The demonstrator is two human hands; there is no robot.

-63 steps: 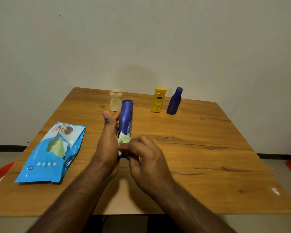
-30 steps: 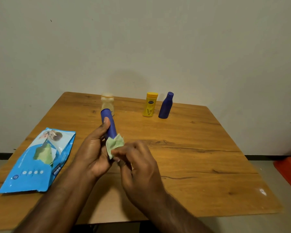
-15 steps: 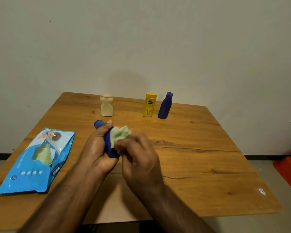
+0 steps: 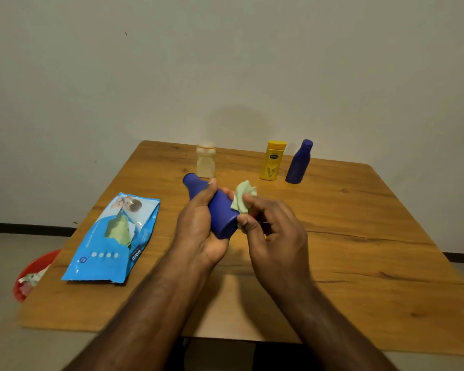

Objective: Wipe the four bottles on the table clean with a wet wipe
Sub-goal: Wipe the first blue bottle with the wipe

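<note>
My left hand grips a tall blue bottle, tilted with its cap pointing up-left and its base toward me. My right hand pinches a pale green wet wipe against the bottle's right side. Three other bottles stand upright at the far side of the wooden table: a cream bottle, a yellow bottle and a small dark blue bottle. My fingers hide part of the held bottle.
A blue pack of wet wipes lies flat on the table's left part. A red bin with used wipes sits on the floor past the left edge. A plain wall rises behind the table.
The held bottle has tipped from near upright to leaning left with its base toward me. The wipe has moved from the bottle's lower end to its right side.
</note>
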